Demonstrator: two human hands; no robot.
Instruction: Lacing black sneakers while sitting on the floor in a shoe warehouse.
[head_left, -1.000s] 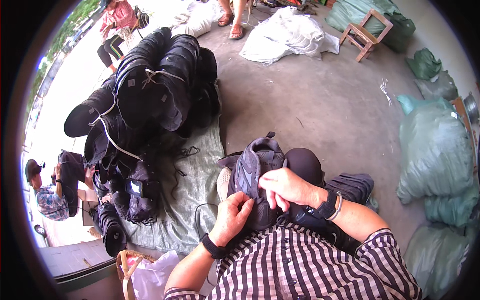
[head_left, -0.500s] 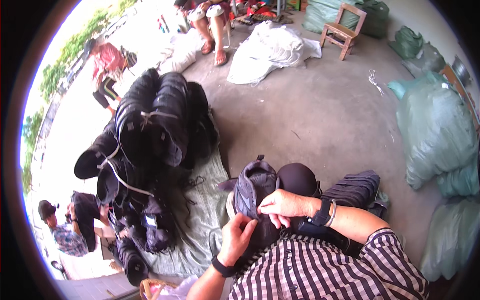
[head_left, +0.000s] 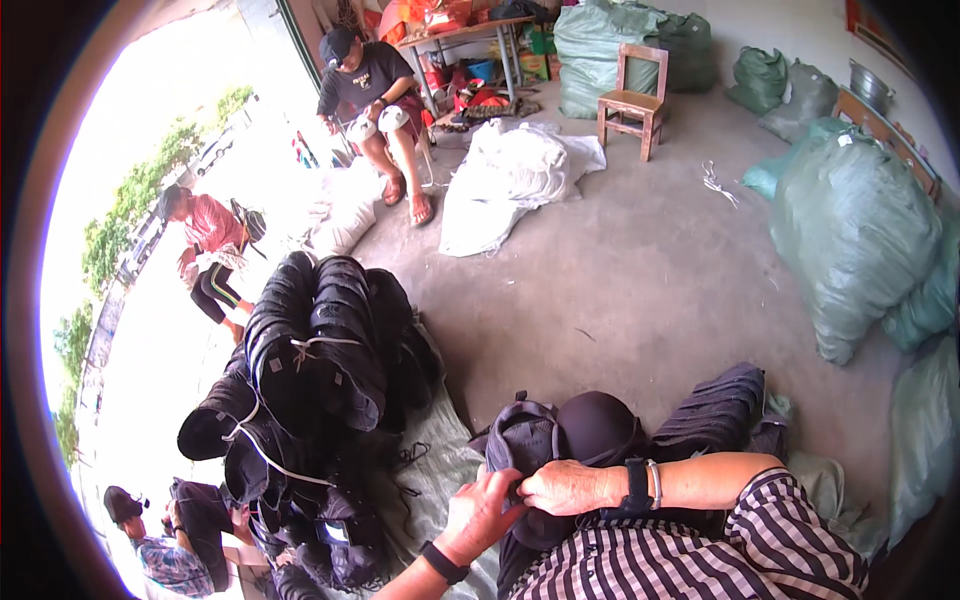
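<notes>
A dark grey shoe upper [head_left: 522, 432] rests against my lap with its opening facing up. My left hand [head_left: 480, 515] is at its near end, thumb and fingers pinched on the edge of the upper. My right hand [head_left: 568, 488] meets it there, fingertips pressed together. Whatever the right fingers grip is hidden or too small to name. The fingertips of both hands almost touch. Right of the shoe upper my dark-clad knee [head_left: 598, 428] shows. Beyond my right forearm lies a row of nested dark uppers [head_left: 712, 408].
Bundles of black uppers [head_left: 320, 350] tied with white cord stand at left on a green sheet [head_left: 440, 470]. White sacks [head_left: 510, 185], a wooden chair [head_left: 634, 100] and green bags [head_left: 850, 240] stand farther off. Three other people sit at left and at the back.
The view has tilted up, so the scene sits lower and more of the back shows. My right hand has closed into a tighter pinch, and my left hand has come nearer to it.
</notes>
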